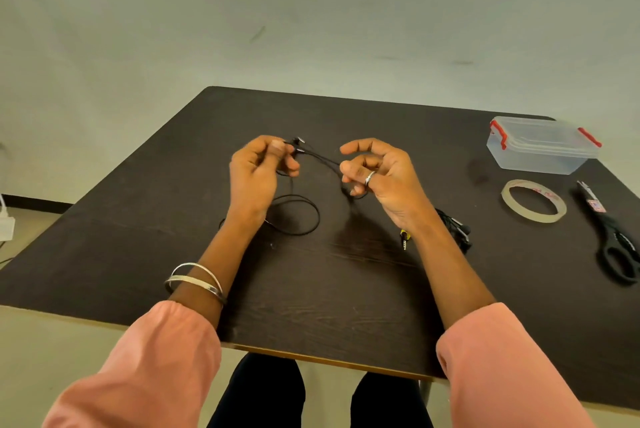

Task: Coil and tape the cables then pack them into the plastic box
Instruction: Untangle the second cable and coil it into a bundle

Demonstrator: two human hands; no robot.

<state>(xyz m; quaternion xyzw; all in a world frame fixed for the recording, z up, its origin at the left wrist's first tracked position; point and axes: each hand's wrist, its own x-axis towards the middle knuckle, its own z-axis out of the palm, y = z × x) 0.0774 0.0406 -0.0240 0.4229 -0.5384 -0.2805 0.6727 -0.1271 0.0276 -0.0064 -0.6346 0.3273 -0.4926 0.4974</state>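
Note:
A thin black earphone cable [313, 216] runs between both hands above the dark table [311, 289]. My left hand [259, 171] pinches the earbud end between thumb and fingers. My right hand [377, 175], with a ring on it, grips the cable a little to the right. A loose loop of the cable lies on the table below my left hand. A second black cable bundle [455, 228] with a yellow-marked plug [404, 240] lies partly hidden behind my right forearm. The clear plastic box [540, 145] with red clips stands shut at the far right.
A roll of clear tape [533, 201] lies flat in front of the box. Black-handled scissors [611, 237] lie at the right edge. The table's near edge runs just above my knees. A white plug strip sits on the floor at the far left.

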